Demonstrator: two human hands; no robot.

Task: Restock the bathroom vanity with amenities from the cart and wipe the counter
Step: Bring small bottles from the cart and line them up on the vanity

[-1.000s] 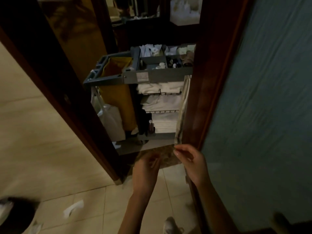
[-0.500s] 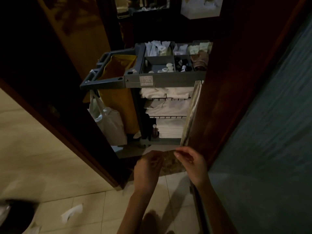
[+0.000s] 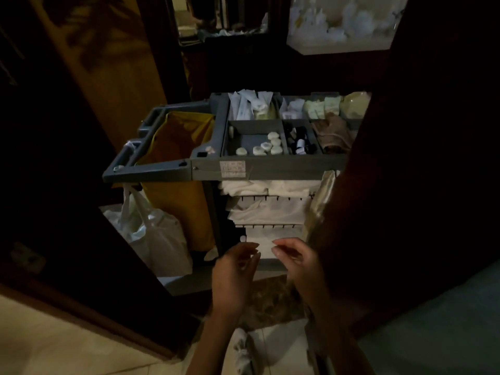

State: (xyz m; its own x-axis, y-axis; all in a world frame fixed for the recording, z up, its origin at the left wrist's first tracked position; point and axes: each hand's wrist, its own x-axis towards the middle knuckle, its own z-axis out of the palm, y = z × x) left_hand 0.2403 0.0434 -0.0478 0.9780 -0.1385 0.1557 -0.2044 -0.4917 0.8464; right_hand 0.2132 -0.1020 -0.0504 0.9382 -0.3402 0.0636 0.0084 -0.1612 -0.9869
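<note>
Head camera: A person stands in a dark wooden doorway (image 3: 89,239), both hands raised before a grey housekeeping cart (image 3: 270,169) parked just beyond the threshold. The left hand (image 3: 234,274) is loose, its fingers relaxed and holding nothing that shows. The right hand (image 3: 300,262) has its fingertips drawn close together, and the dim light does not show whether they pinch anything. The hands are apart, in front of the cart's lower shelves of folded white towels (image 3: 267,209), and appear to touch none of them.

The amenities lie in the cart's top tray. Small round white pieces (image 3: 266,147) sit in the near-left compartment and little dark bottles (image 3: 300,143) in the narrow one beside it. Wrapped packets (image 3: 251,106) stand behind, and a folded brown cloth (image 3: 334,133) lies at the right. A yellow bag (image 3: 178,169) hangs at the cart's left end, with a white plastic bag (image 3: 151,234) below it. A crumpled white cloth (image 3: 243,350) lies on the tiled floor by the person's arms.

The job appears to be at the fetching stage, with neither hand at the tray. The vanity and its bench are out of frame, so whether any restocking or wiping is done cannot be judged. What looks to be left is picking the items, carrying them in, setting them out and wiping the bench.
</note>
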